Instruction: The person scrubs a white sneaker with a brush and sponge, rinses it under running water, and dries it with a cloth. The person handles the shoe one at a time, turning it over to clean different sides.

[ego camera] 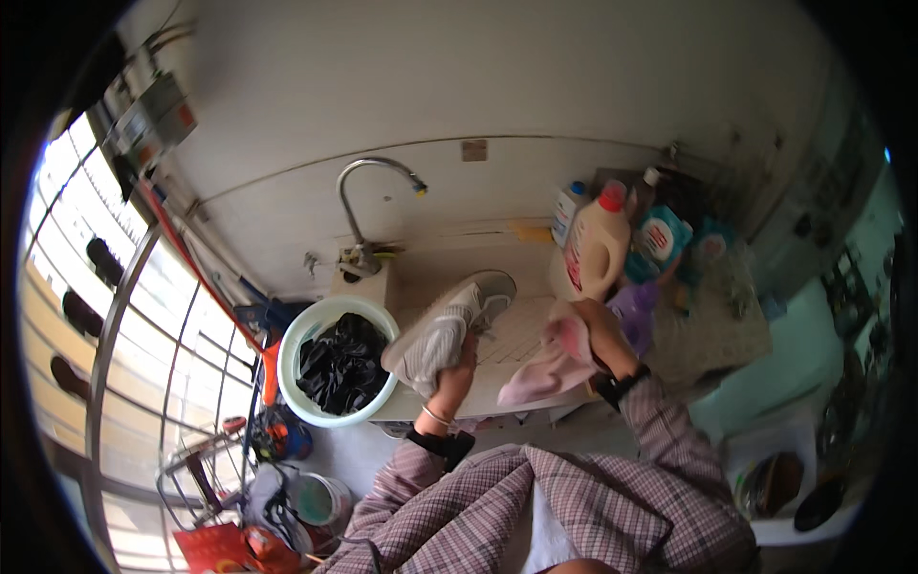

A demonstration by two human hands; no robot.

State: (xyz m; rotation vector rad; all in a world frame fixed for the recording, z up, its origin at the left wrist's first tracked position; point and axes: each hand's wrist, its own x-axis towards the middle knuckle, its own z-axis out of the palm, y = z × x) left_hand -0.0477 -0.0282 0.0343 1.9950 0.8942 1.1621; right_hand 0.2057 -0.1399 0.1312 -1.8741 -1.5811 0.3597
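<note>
My left hand [459,377] grips a pale grey sneaker [452,326] and holds it tilted above the stone laundry sink [495,351], its toe end pointing up and to the right. In my right hand [602,333] is a pink cloth [549,369], bunched at the fingers and hanging down to the left. Part of the sneaker's underside and its opening are turned away from view. The cloth and the shoe are apart. Close by my right hand stands a purple bottle [635,312], partly hidden behind the wrist.
A pale basin [287,366] holding a black plastic bag [344,366] sits left of the sink, below a curved metal faucet [344,190]. On the right ledge are a beige detergent jug [599,244], a white bottle [566,215] and teal packs [660,237]. A bucket [319,499] stands at lower left.
</note>
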